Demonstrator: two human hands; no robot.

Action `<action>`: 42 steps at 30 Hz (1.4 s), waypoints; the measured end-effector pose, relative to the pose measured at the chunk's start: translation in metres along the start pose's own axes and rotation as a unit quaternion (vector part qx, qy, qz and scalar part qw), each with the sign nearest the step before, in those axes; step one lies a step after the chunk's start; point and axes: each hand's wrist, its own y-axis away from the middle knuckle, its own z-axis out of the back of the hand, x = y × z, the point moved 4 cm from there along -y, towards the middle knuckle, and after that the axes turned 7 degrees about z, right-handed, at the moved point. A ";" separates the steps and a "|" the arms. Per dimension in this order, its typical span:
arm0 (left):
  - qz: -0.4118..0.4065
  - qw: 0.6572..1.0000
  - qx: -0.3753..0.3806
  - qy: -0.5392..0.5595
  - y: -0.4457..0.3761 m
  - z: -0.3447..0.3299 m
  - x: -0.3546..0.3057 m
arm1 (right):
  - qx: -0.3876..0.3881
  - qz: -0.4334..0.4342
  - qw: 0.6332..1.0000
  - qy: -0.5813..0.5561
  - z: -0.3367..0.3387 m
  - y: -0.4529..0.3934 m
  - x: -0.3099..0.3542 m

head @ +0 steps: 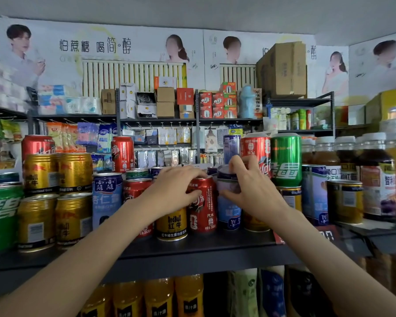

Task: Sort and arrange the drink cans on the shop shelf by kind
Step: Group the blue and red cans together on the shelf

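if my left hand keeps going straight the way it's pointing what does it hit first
The left hand points right and slightly up, fingers already on the red cola can. Straight on, it would probably meet the blue can that the right hand grips, standing right beside the red one; depth is unclear.

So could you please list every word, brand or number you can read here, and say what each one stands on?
"RedBull 红牛": gold can at the shelf front.
"FIFA WORLD CUP", "汽水", "330": red can gripped by the left hand.
"怕蔗糖 喝简醇": wall poster.
"杏仁露": pale blue can, partly read.
Small print on the can gripped by the right hand, on the barcode labels and on the hanging packets is too blurred.
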 end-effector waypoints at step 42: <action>0.206 0.840 -0.157 0.478 -0.016 0.075 0.046 | 0.012 0.045 0.903 -0.427 -0.002 -0.080 0.071</action>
